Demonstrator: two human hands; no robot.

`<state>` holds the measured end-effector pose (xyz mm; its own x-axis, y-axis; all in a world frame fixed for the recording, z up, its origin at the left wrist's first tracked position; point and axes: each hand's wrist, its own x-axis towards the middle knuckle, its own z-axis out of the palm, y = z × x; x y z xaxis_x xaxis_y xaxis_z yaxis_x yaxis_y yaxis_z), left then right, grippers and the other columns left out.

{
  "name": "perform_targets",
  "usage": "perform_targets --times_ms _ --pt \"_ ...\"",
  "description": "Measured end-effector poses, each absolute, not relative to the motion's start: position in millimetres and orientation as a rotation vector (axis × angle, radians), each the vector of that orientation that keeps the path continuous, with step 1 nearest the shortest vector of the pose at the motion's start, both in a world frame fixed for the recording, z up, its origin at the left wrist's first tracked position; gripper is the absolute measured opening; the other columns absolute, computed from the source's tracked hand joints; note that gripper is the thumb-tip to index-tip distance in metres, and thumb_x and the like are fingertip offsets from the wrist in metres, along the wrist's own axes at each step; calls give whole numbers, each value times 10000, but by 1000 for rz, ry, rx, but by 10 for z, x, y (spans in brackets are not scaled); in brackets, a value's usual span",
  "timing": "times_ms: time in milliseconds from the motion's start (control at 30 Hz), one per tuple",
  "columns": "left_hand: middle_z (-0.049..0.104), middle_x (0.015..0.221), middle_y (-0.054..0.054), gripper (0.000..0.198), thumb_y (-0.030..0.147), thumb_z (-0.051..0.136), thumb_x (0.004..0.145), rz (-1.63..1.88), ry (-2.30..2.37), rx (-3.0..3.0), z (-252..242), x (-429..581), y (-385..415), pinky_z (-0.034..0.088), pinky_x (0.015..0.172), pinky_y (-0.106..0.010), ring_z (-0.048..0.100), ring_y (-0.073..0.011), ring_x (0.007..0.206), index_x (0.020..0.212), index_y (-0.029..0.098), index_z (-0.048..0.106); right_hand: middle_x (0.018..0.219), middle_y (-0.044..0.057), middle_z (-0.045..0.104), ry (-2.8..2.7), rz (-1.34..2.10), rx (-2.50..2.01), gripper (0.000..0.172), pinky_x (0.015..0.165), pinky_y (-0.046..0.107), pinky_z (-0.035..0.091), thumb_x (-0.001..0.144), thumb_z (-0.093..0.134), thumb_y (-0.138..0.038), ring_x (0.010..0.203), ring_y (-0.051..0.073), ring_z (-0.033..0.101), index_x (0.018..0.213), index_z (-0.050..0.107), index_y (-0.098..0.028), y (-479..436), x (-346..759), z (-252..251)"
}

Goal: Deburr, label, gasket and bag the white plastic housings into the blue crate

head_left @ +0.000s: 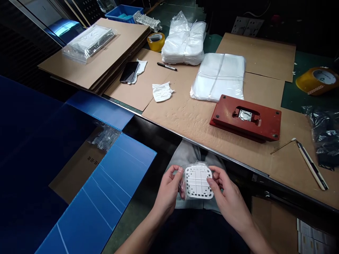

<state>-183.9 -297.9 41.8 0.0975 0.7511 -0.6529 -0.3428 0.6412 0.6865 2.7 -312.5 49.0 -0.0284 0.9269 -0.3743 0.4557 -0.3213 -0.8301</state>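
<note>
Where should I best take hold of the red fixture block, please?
Probably by its two short ends, from above, two-handed: the red fixture block is a wide, flat slab, and its central recess with the metal insert lies between them.

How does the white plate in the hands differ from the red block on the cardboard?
The white perforated plate is held up between the left hand and right hand, while the red fixture block lies flat on the cardboard sheet, untouched. The plate looks clearly smaller than the block. The plate has small square holes around its edge; the block has one central recess holding a metal insert. Both are flat-faced, squared shapes with cut-outs.
</note>
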Motion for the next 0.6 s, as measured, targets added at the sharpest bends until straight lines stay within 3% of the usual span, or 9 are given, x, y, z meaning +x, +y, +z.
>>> perform_targets --times_ms 100,200,400,600 --pt "628 524 28 294 518 537 953 734 1229 532 350 -1844 -2975 486 489 -260 581 -159 449 920 227 509 1047 43 662 -1595 1125 -1841 334 764 311 566 1012 439 -362 917 198 669 1319 539 -275 -3111 82 531" --pt "664 534 0 267 479 582 939 697 1258 629 269 -1820 -3005 515 585 -261 645 -178 543 908 219 530 1116 59 695 -1835 976 -1733 279 815 316 559 1017 448 -295 956 198 686 1234 614 -240 -3089 137 547" --pt "549 490 73 256 493 506 967 767 1270 622 263 -1724 -3013 447 428 -237 503 -138 404 936 240 489 931 9 688 -1778 826 -1440 260 718 221 541 969 561 -126 800 118 659 1169 668 -253 -3121 122 753" --pt "474 469 96 244 486 513 979 1019 1300 716 746 -1804 -2948 342 382 -177 402 -86 379 1006 243 516 862 23 715 -1400 966 -1283 221 539 241 511 898 660 -96 583 110 617 1061 729 -230 -3131 210 863"
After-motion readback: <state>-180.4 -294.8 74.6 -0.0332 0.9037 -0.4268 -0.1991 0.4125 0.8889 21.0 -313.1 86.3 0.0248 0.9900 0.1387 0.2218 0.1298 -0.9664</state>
